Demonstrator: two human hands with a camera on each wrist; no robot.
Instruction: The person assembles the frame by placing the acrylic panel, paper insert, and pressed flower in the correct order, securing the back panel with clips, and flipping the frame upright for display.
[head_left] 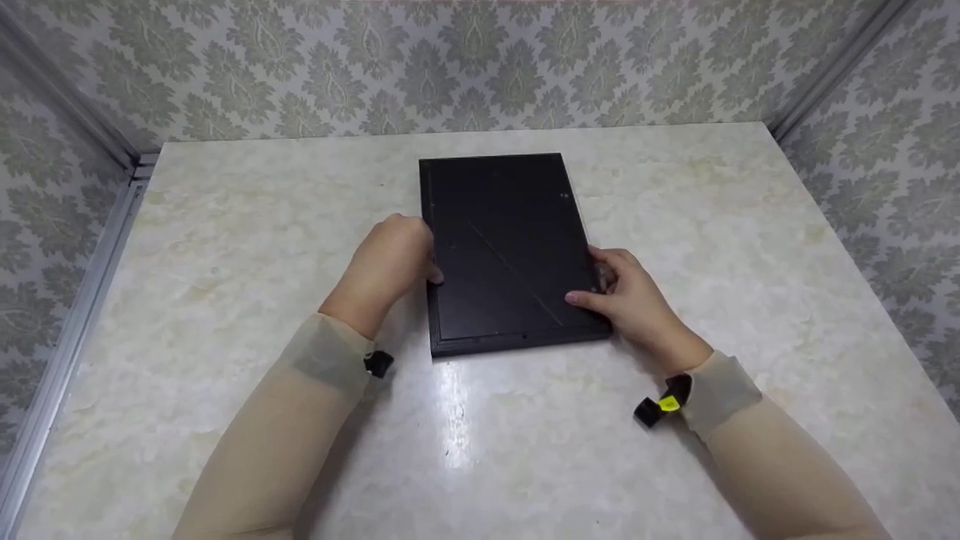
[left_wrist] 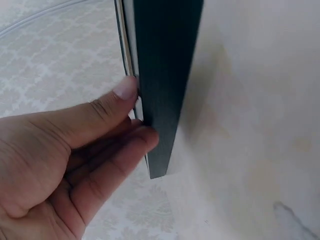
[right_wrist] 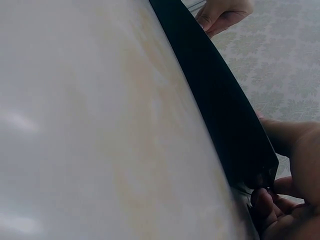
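A black picture frame (head_left: 510, 247) lies on the table with its back panel upward. A thin diagonal line crosses the panel, and small tabs dot its edges. At the frame's left side my left hand (head_left: 394, 251) has its thumb on the panel's edge and curled fingers against the side, also seen in the left wrist view (left_wrist: 75, 155). My right hand (head_left: 634, 300) grips the lower right side, thumb on top and fingers along the edge. In the right wrist view the frame's dark side (right_wrist: 215, 100) hides part of those fingers.
The pale marbled table (head_left: 247, 210) surrounds the frame. Patterned walls (head_left: 465, 67) stand behind and at both sides, with a metal rail (head_left: 75, 330) along the left. Each wrist carries a band with a small black piece (head_left: 379, 364).
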